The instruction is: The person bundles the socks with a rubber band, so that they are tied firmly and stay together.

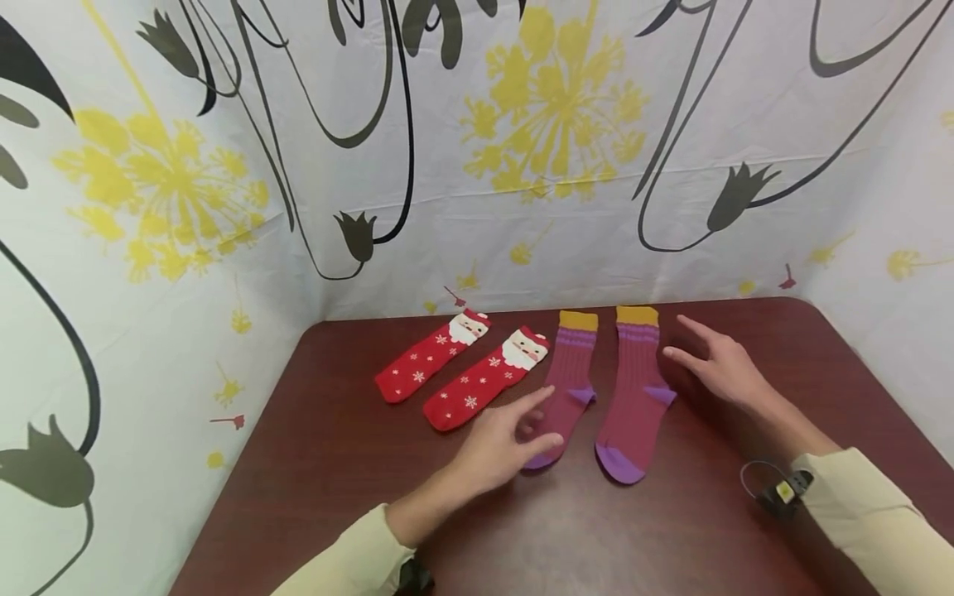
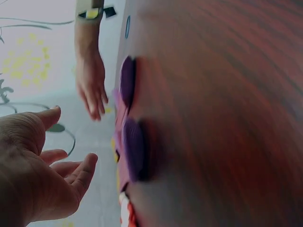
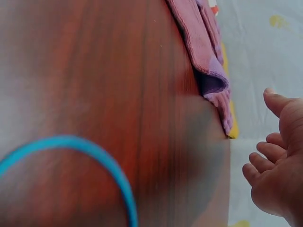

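i am holding my left hand [image 1: 495, 447] over and my right hand [image 1: 723, 368] beside two maroon ribbed-knit socks [image 1: 632, 397], fingers loosely spread, gripping nothing. mates are lying parallel, apparently keeping pairs distinct; two red santa-print fabric socks [image 1: 484, 385] are lying leftward on the dark-brown counter [image 1: 328, 463].

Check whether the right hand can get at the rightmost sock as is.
Likely yes: the right hand is open beside the rightmost sock, with nothing visible between them.
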Tool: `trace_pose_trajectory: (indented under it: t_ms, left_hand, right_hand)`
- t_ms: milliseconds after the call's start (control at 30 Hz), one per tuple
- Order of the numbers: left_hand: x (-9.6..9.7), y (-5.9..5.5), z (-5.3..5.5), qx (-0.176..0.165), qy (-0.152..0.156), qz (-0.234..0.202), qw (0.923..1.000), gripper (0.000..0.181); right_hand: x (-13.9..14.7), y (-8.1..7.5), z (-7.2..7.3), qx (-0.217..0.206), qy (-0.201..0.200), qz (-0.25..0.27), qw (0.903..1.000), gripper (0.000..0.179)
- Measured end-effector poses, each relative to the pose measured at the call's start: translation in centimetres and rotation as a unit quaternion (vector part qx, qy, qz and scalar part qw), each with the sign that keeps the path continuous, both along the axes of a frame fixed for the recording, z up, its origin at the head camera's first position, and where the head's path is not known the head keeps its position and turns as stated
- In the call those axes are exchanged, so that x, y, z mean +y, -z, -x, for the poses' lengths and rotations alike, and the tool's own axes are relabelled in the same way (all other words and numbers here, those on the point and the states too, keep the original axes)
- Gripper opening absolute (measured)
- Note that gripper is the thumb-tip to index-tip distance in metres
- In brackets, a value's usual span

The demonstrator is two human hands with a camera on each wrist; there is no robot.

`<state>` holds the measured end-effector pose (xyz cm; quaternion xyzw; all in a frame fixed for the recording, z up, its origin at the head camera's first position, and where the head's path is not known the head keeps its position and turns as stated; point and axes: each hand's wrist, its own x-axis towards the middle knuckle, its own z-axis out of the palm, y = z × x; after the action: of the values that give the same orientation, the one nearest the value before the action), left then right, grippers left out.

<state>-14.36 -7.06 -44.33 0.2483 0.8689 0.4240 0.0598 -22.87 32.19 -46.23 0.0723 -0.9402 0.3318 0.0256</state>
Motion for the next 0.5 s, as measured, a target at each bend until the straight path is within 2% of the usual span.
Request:
trace_pose_trajectory:
  t_ms: [267, 367, 500]
  left_hand:
    - [3.3, 1.1, -0.5, -0.002, 0.021, -0.001, 0.9998, 0.057]
    - [4.1, 1.6, -0.5, -0.011, 0.026, 0.001, 0.9996, 0.055]
    - [5.0, 2.2, -0.4, -0.041, 0.033, -0.001, 0.9986, 0.056]
  right_hand:
    - [-0.6, 1.4, 3.1, 0.020, 0.011, 0.029, 0.9993, 0.061]
    - [-0.6, 1.9, 4.0, 0.019, 0.024, 0.052, 0.9982, 0.054]
    - [-0.2, 2.5, 4.9, 0.002, 0.038, 0.079, 0.9962, 0.054]
